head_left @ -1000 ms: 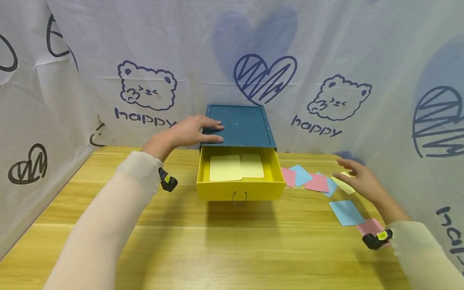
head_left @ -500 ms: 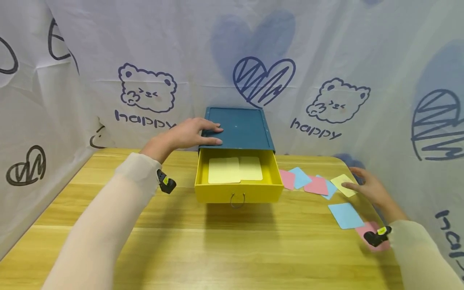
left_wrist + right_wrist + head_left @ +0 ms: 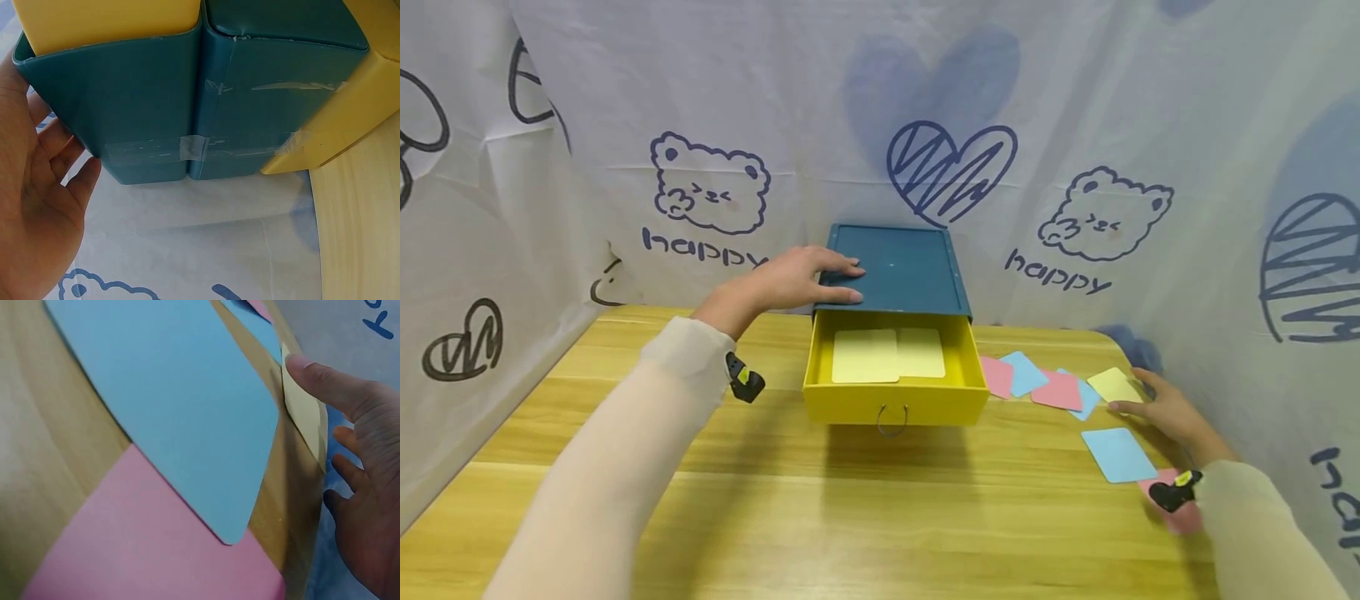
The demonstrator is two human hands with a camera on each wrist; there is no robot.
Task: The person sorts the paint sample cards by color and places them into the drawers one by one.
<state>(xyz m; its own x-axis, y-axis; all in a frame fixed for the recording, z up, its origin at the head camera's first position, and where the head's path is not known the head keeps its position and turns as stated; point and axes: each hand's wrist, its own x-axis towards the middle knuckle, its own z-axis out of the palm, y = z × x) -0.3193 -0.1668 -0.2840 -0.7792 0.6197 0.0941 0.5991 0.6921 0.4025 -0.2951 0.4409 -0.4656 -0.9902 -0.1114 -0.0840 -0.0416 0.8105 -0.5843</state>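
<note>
My left hand rests on the dark teal top of a drawer box, thumb near its front edge. The box's yellow drawer is pulled out and has a small ring handle. Inside lie two pale yellow cards, side by side and slightly overlapping. At the table's right edge, my right hand is at another pale yellow card. In the right wrist view its thumb overlaps that card, while the other fingers hang past the table edge, loosely bent.
A row of pink and blue cards runs right from the drawer. Nearer, a blue card overlaps a pink one. Clear tape joins stacked drawer casings in the left wrist view. A printed cloth hangs behind the wooden table.
My right hand has moved right and then down to the yellow card at the table edge, its thumb now over the card. The left hand stays on the box.
</note>
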